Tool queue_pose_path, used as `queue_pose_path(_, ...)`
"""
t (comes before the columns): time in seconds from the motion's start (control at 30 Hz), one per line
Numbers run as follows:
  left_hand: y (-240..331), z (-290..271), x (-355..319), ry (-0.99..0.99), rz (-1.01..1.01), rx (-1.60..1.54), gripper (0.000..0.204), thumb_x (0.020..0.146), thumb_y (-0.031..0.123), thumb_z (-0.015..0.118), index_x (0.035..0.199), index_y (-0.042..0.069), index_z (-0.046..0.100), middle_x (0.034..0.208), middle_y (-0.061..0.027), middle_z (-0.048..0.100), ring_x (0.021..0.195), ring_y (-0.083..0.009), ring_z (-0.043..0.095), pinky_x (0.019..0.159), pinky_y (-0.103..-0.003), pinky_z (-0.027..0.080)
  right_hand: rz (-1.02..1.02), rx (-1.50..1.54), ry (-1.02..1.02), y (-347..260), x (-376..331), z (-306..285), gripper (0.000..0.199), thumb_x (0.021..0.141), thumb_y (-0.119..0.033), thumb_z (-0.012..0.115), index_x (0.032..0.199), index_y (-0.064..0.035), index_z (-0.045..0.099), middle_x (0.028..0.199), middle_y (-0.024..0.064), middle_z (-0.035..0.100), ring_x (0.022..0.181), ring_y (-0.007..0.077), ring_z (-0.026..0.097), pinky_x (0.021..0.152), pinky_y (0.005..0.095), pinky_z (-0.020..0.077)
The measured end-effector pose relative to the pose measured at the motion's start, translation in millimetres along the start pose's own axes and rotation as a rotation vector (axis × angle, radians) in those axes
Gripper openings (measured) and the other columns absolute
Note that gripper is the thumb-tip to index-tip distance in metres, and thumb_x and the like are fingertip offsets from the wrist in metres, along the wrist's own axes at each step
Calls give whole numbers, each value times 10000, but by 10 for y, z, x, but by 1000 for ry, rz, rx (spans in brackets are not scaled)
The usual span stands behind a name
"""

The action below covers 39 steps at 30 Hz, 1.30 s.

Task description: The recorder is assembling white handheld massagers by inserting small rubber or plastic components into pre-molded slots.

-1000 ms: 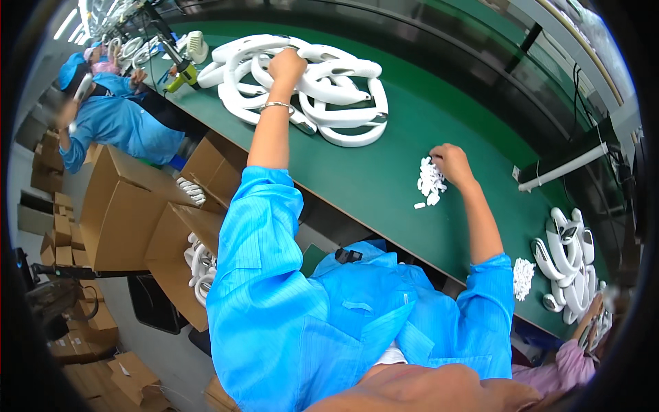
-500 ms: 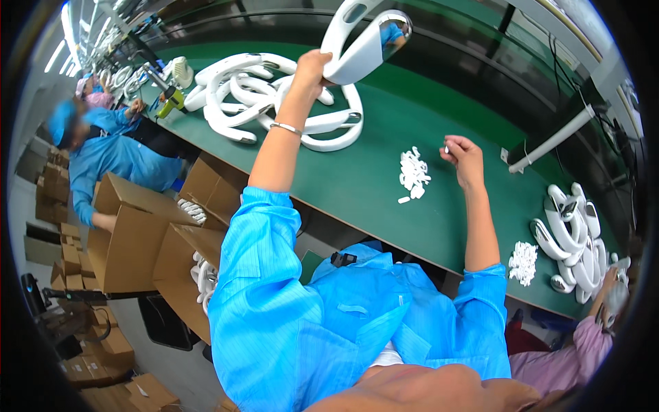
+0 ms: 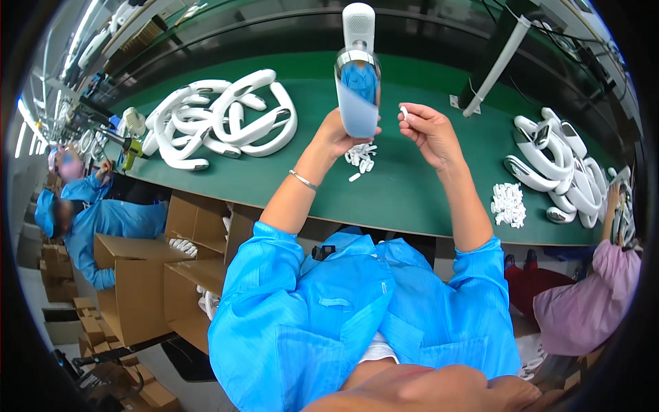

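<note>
We are gripping the white curved device (image 3: 358, 75) upright in our left hand (image 3: 336, 134) above the green table (image 3: 412, 185), its end exposed, while our right hand (image 3: 429, 130) is pinching a small white cap (image 3: 403, 112) beside it.

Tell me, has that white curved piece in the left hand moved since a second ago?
Yes. The white curved piece left the pile of white pieces on the green table and is now raised by the left hand.

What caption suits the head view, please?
Left hand lifts a white curved device; right hand pinches a small white piece.
</note>
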<state>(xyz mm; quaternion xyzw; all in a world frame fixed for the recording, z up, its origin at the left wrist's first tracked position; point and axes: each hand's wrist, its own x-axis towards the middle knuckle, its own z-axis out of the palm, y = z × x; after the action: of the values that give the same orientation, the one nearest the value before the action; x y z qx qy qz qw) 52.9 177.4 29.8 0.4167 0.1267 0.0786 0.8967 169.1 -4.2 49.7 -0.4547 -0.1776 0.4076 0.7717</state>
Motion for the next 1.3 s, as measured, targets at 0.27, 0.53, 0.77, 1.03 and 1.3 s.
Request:
queue_pose_path(0.27,-373,363,-224,-3,-20,140,525,799,-8,487,1271,38,259,1005,-171,500,764,-254,602,665,-436,568,-14,-131,20,44,-278,31,176,844,-4,594,1009,51,620,903,110,642,779,147,636,745,250,535)
queue_pose_path(0.53,-564,442,-516,-20,61,44,520,854,-35,490,1314,67,270,1032,-141,529,847,-212,622,695,-345,573,-81,-405,32,221,-669,96,113,827,-5,592,915,36,651,806,74,637,716,120,620,631,228,489)
queue_pose_path(0.77,-831,385,-695,46,35,-95,295,979,203,392,1205,14,402,957,-148,590,772,-226,647,626,-333,583,-94,-455,55,415,-776,182,66,817,31,585,856,57,631,709,59,607,614,93,576,553,222,464)
queue_pose_path(1.03,-922,317,-767,-103,104,-89,350,903,157,510,1208,-6,460,997,-146,610,759,-208,645,660,-326,568,-193,-580,50,362,-894,325,31,788,54,586,792,39,612,673,41,595,578,86,562,521,216,444)
queue_pose_path(1.3,-725,410,-912,-205,304,554,590,880,35,390,1407,-33,134,1261,-155,418,1079,-176,506,924,-307,437,-405,-378,-31,203,-1042,405,216,743,30,664,958,10,655,865,38,674,775,86,596,712,233,481)
